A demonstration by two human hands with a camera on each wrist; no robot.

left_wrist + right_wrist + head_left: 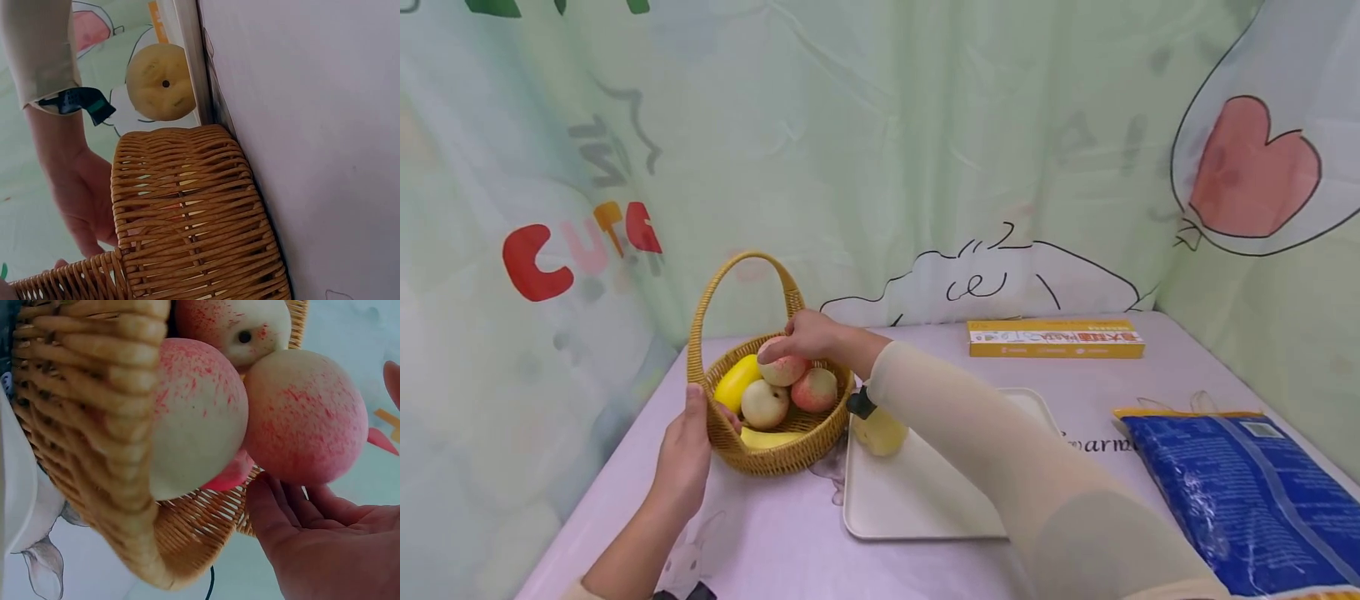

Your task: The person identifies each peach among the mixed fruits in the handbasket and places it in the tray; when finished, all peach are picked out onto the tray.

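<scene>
A wicker basket (790,460) with a tall arched handle stands on the table. My left hand (685,450) grips its left rim at the handle's base, thumb outside and fingertips inside. With my right hand (820,337) I hold a pink-speckled peach (784,369) at the top of the pile; in the right wrist view the fingers curl under this peach (306,419). Below it lie a pale peach (765,405), a redder peach (815,390), a long yellow fruit (736,383) and a banana-like yellow fruit (771,439). The basket wall hides part of the contents.
Right of the basket is a white tray (917,517) with a round yellow fruit (880,433) on it, partly behind my right wrist. An orange-yellow pasta box (1056,340) lies at the back. A blue plastic package (1240,492) is at the right, and a printed curtain hangs behind.
</scene>
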